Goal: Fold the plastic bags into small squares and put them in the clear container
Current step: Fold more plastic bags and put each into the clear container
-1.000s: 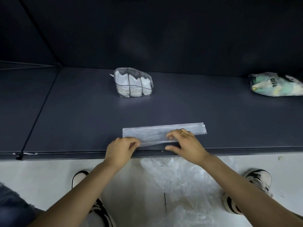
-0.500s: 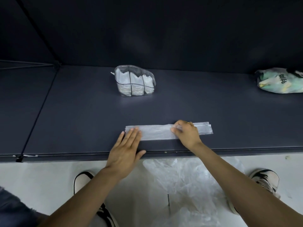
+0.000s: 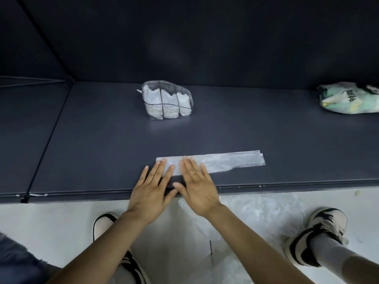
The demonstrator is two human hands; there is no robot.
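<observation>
Your left hand (image 3: 150, 193) lay flat near the front edge of the surface (image 3: 102, 150), fingers (image 3: 163, 163) straight and spread, their tips pressing the left end of the strip (image 3: 225, 161), gripping nothing. Just beside it, thumbs nearly meeting, your right hand (image 3: 198, 190) lay equally flat and open, its fingers on the strip a little further along, also holding nothing. The strip, a bag already folded narrow, ran left to right along the front edge, so its long axis crossed your fingers and most of its length stretched away to the right, past your right hand, uncovered. I judged the right hand nearer that free end, so it was the one better placed to bring the end over toward the left. The container (image 3: 167, 103), already holding folded bags, stood well behind the strip toward the back edge.
</observation>
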